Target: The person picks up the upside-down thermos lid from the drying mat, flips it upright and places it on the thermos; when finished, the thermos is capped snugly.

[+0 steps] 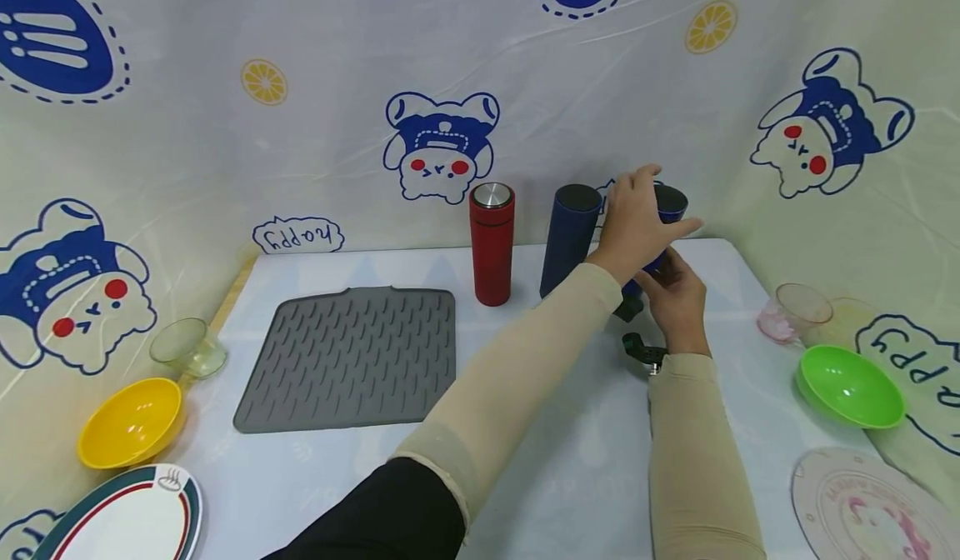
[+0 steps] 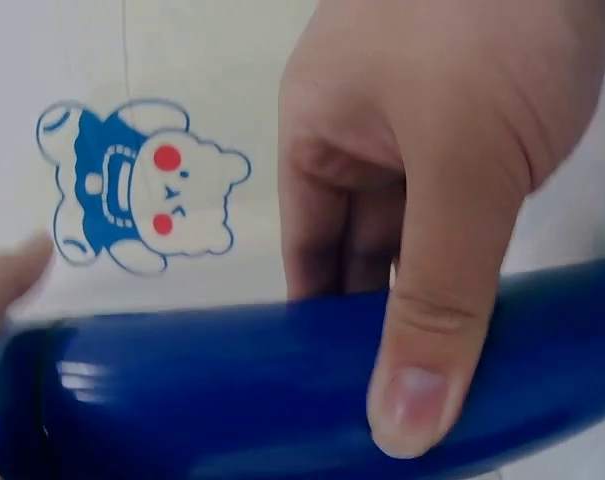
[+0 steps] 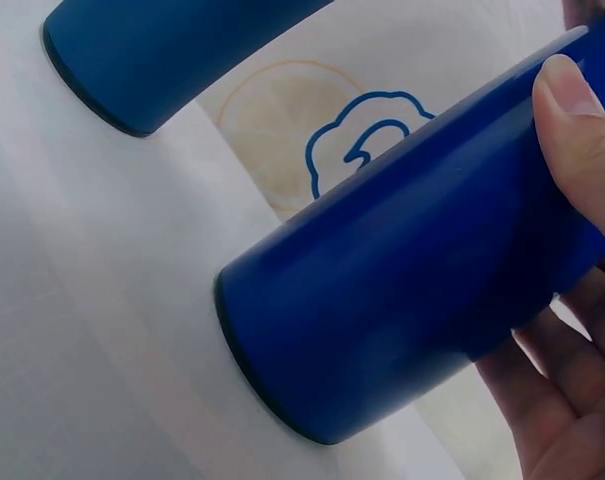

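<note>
A glossy blue bottle (image 3: 412,260) with a dark base is gripped by my right hand (image 1: 678,297), its thumb (image 2: 414,400) lying across the body and its fingers curled behind. Spread wide at the bottle's top (image 1: 671,199), my left hand (image 1: 636,225) has its thumb stretched out past the rim. In the left wrist view only a blurred bit of my left hand (image 2: 10,285) shows at the edge. Left of the hands, a second dark blue bottle (image 1: 567,243) stands upright, partly behind my left forearm. A red bottle (image 1: 492,252) with a silver-topped lid stands farther left.
A grey ridged mat (image 1: 352,360) lies left of centre. Along the left edge are a greenish glass (image 1: 191,350), a yellow bowl (image 1: 112,431) and a rimmed plate (image 1: 127,531). To the right sit a pinkish glass (image 1: 802,310), a green bowl (image 1: 851,387) and a pale plate (image 1: 832,493).
</note>
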`<state>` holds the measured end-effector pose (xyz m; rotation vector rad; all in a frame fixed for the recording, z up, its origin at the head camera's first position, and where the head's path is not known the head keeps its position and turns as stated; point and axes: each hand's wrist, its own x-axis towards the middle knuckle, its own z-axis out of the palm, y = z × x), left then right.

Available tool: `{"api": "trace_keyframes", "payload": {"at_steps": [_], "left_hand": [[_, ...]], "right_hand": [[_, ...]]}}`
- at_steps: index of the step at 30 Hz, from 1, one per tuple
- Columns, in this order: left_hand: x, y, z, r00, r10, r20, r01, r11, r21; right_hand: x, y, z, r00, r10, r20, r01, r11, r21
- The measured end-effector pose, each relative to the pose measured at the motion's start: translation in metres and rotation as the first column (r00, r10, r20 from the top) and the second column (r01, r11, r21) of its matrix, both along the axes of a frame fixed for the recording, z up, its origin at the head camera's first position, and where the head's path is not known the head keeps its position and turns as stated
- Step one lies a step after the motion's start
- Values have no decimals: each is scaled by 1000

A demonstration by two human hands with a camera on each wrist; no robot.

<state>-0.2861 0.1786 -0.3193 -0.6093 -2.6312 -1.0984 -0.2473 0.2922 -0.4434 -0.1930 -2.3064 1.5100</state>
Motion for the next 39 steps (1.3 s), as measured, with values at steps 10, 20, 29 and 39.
{"api": "trace_keyframes", "payload": {"at_steps": [10, 20, 29, 39], "left_hand": [[-2, -3, 0, 1000, 13, 8, -14, 996, 87], [-8, -10, -1, 987, -124, 99, 100, 970, 220], [2, -17, -4, 990, -78, 119, 56, 982, 180], [46, -57, -3, 982, -183, -52, 187, 976, 108]], "right_hand": [[1, -4, 3, 1000, 9, 28, -9, 1000, -1], [-1, -3, 3, 1000, 12, -29, -13, 1000, -24], [-10, -7, -4, 995, 5, -104, 2, 998, 69], [-10, -9, -8, 966, -69, -249, 110, 982, 155]]}}
